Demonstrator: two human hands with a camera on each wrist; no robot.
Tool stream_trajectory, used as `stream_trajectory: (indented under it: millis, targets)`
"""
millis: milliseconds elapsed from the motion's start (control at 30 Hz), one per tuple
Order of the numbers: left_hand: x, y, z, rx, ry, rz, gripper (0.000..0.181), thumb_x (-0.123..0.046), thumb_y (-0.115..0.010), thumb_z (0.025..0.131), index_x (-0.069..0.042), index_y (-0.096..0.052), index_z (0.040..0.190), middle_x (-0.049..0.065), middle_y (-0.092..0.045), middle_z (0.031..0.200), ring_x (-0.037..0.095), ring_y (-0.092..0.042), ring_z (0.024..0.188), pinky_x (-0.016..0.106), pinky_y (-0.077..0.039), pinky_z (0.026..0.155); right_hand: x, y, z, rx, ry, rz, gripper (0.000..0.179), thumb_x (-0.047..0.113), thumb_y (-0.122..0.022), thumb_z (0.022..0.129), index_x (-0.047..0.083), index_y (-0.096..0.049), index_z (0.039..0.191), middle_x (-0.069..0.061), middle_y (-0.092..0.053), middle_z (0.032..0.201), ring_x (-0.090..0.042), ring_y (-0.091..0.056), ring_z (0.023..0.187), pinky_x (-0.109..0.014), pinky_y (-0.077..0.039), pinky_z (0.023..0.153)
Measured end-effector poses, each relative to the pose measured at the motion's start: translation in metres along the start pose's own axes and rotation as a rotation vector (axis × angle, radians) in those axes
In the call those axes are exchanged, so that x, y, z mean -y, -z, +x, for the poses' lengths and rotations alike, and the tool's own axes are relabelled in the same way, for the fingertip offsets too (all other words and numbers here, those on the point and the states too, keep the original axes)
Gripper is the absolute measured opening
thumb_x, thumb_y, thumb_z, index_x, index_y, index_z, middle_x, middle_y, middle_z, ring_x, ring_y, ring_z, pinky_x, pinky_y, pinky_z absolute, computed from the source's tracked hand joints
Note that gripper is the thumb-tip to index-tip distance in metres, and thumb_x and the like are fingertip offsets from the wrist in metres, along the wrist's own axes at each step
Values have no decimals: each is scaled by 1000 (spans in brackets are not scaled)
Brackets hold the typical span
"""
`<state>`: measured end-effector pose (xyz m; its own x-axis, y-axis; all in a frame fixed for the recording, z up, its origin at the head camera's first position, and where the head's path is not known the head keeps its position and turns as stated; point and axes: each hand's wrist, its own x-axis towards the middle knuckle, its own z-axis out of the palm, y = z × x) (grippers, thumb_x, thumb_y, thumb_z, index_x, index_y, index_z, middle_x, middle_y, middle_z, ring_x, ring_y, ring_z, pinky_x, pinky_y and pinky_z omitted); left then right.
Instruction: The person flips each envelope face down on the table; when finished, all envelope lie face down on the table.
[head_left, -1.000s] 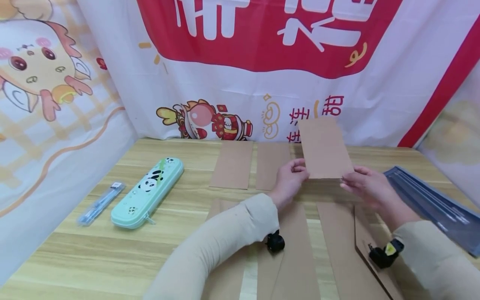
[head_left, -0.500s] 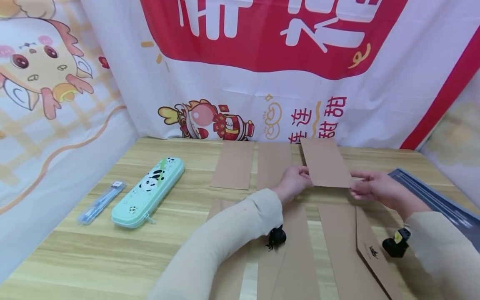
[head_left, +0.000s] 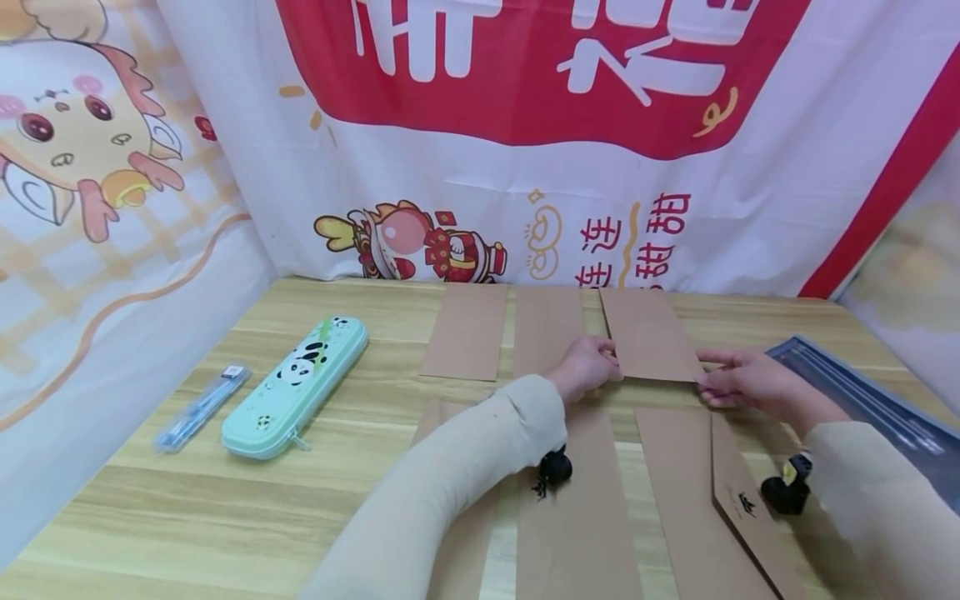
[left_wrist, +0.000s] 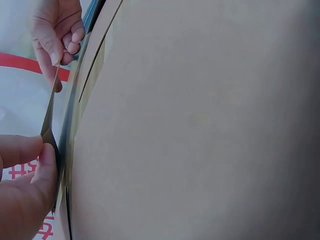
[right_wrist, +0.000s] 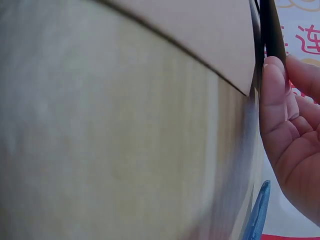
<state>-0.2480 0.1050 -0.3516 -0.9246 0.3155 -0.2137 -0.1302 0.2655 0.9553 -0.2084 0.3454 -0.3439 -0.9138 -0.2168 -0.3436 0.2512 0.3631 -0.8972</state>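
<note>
A rectangular brown kraft card (head_left: pixel 651 336) lies low at the back of the table, its far edge near the curtain. My left hand (head_left: pixel 587 367) pinches its near left corner between thumb and finger. At the near right corner, my right hand (head_left: pixel 750 383) pinches it the same way. The left wrist view shows the card edge-on (left_wrist: pixel 48 117), stretched between both hands. To its left, two similar cards lie flat, a far left card (head_left: pixel 465 332) and a middle card (head_left: pixel 547 321) partly hidden by my left hand.
In front lie larger brown kraft pieces (head_left: pixel 581 517) and a kraft envelope with a flap (head_left: pixel 738 500) bearing a black crown print. A mint panda pencil case (head_left: pixel 296 387) and a clear slim pack (head_left: pixel 202 408) are at left. A dark blue pouch (head_left: pixel 870 408) lies at right.
The card came down from a raised, tilted position before the curtain to near the tabletop, in line with the other two. Both hands lowered with it, keeping their hold on its corners.
</note>
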Motion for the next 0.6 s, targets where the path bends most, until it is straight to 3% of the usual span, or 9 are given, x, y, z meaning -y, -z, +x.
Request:
stream_trajectory:
  millis: [367,500,600]
  targets:
    - [-1,5,-3,24,0,129,57,10,-61,76,-4,-51,130,7,-62,86,12,-39,46,22,-34,42,-3,-1,3,-63,-76,-158,68,14,-56,92,-9,-18,142,1,-62,77,-11,-60,68,-26,-55,67]
    - [-2,6,-3,25,-15,137,57,9,-61,77,-6,-50,131,6,-62,86,13,-42,49,23,-37,45,-3,-2,4,-81,-92,-182,68,16,-57,91,-10,-19,142,1,-61,73,-11,-60,67,-27,-55,65]
    - [-5,7,-4,40,-62,189,57,5,-62,77,-7,-50,132,2,-60,88,11,-46,56,21,-42,53,2,-3,2,-91,-86,-191,69,15,-57,91,-9,-17,143,0,-61,73,-11,-59,67,-27,-54,63]
